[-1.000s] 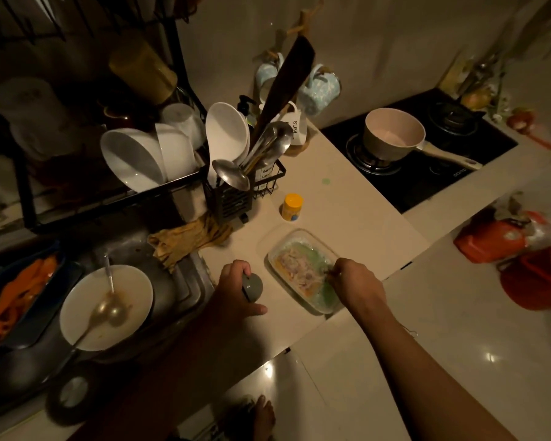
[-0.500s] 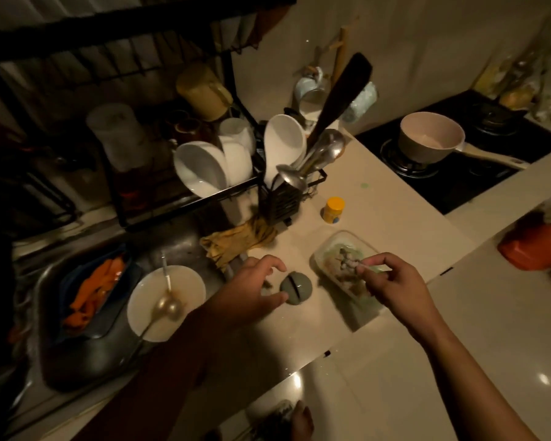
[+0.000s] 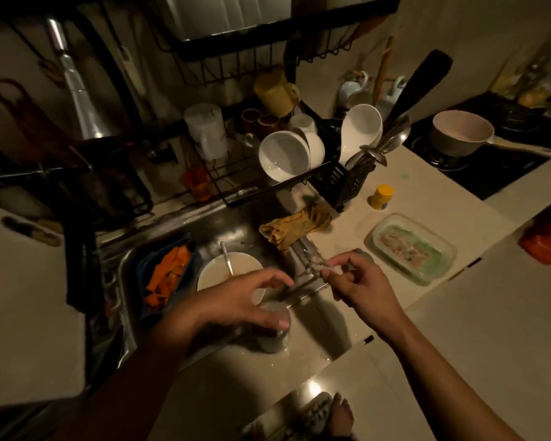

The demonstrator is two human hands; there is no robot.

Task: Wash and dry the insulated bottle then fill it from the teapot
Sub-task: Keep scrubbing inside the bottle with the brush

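The steel sink (image 3: 229, 224) spreads left of and beyond both hands' fingers. The pale, dull-sheened cylindrical insulated bottle (image 3: 272, 337) stands at the sink's edge directly under the left hand (image 3: 242, 300), long axis upright and apparently uncapped. This hand is nearer: thumb against the rim, 4 fingers arched loosely above; whether it grips, I cannot tell. Just beside, the right hand (image 3: 363, 284) pinches a pale bristly scrubber (image 3: 314, 269).

Only one cam here, head-worn wide-angle, looking steeply down and close at the sink (image 3: 236, 229), counter (image 3: 427, 198) running upper right.
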